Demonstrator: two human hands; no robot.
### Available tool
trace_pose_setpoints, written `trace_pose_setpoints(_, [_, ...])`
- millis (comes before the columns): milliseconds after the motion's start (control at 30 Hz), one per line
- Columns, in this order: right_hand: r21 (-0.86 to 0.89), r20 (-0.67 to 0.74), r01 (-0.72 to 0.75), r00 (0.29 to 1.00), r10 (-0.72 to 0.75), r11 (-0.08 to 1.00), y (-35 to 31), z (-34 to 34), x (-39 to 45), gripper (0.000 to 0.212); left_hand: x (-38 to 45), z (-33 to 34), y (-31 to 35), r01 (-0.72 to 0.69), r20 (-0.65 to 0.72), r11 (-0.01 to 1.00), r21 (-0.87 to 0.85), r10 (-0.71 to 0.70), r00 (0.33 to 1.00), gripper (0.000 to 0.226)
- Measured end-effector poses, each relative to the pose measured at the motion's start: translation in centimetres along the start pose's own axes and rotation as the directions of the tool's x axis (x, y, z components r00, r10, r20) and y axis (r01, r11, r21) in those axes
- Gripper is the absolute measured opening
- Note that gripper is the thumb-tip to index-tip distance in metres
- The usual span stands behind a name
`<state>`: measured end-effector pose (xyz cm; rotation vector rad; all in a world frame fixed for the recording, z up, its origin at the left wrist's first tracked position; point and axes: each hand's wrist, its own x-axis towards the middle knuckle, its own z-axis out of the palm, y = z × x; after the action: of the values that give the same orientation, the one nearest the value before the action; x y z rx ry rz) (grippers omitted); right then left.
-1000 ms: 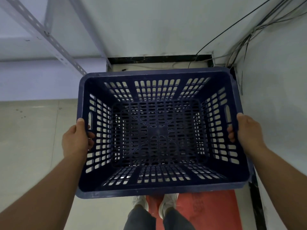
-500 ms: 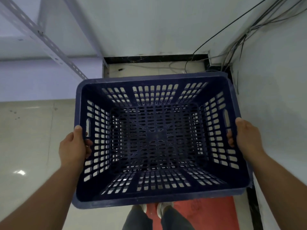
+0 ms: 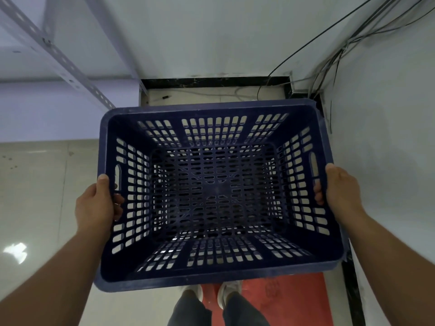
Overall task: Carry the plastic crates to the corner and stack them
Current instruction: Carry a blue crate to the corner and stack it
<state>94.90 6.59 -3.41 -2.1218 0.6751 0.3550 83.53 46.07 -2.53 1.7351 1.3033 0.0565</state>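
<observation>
1. Shelving upright, pale perforated metal (image 3: 63, 67), slants at far left; one seen.
2. Left hand (image 3: 95, 205) grips the left rim of the dark blue slotted plastic crate (image 3: 211, 191), thumb on top, fingers through the wall slot.
3. Crate held level above the floor at the wall corner, probably for lowering there; one crate, empty.
4. Right hand (image 3: 341, 191) grips the right rim likewise, so the load looks balanced. Two hands.
5. Black cables (image 3: 329, 64) run down the corner; several.
</observation>
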Motion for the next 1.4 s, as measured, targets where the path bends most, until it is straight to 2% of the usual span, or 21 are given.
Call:
trace_pose_setpoints(233, [-0.072, -0.047, 0.035, 0.998, -0.039, 0.997, 0.4, 0.5, -0.2, 0.042, -0.4, 0.3, -0.1, -0.067, -0.062, 0.977, 0.202, 0.081, 0.995, 0.052])
trace_pose_setpoints(400, [-0.14, -0.072, 0.03, 0.997, -0.04, 0.99, 0.5, 0.9, 0.1, 0.045, 0.2, 0.3, -0.2, -0.059, -0.075, 0.963, 0.264, 0.081, 0.994, 0.058])
trace_pose_setpoints(500, [-0.162, -0.065, 0.023, 0.997, -0.034, 0.987, 0.5, 1.0, 0.2, 0.044, 0.1, 0.1, 0.2, -0.037, -0.036, 0.968, 0.25, 0.048, 0.998, 0.055])
trace_pose_setpoints(567, [-0.225, -0.065, 0.017, 0.997, -0.033, 0.974, 0.3, 0.9, 0.1, 0.048, 0.1, -0.1, 0.6, -0.022, 0.016, 0.97, 0.24, 0.018, 1.0, 0.056])
trace_pose_setpoints(633, [-0.316, -0.055, -0.01, 0.998, -0.008, 0.949, -0.2, 0.7, 0.0, 0.054, 0.2, -0.5, 1.4, -0.011, 0.058, 0.946, 0.324, -0.008, 0.998, 0.059])
trace_pose_setpoints(700, [-0.394, -0.065, -0.064, 0.997, 0.042, 0.917, -1.5, 0.2, -0.4, 0.054, -0.3, -0.8, 2.6, 0.02, 0.055, 0.904, 0.428, -0.048, 0.997, 0.056])
trace_pose_setpoints(767, [-0.472, -0.082, -0.036, 0.997, -0.003, 0.881, -2.9, -0.4, -1.2, 0.054, -1.4, -1.1, 3.9, 0.012, 0.027, 0.887, 0.462, -0.028, 0.999, 0.056])
trace_pose_setpoints(867, [-0.568, -0.059, 0.122, 0.98, -0.189, 0.814, -4.3, -0.8, -3.4, 0.054, -4.0, -1.4, 5.2, -0.068, 0.045, 0.897, 0.436, 0.054, 0.998, 0.059])
trace_pose_setpoints(933, [-0.554, 0.008, 0.192, 0.974, -0.226, 0.81, -5.2, -0.9, -5.4, 0.051, -6.2, -1.4, 5.9, -0.116, 0.124, 0.927, 0.358, 0.076, 0.989, 0.058])
trace_pose_setpoints(1100, [-0.537, 0.105, 0.241, 0.97, -0.219, 0.809, -6.7, -1.5, -9.5, 0.052, -11.6, -1.6, 7.3, -0.121, 0.257, 0.956, 0.267, 0.05, 0.965, 0.054])
trace_pose_setpoints(1400, [-0.375, 0.138, 0.27, 0.962, -0.235, 0.887, -7.7, -3.7, -15.3, 0.054, -18.2, -5.0, 8.2, -0.161, 0.319, 0.965, 0.208, 0.089, 0.944, 0.053])
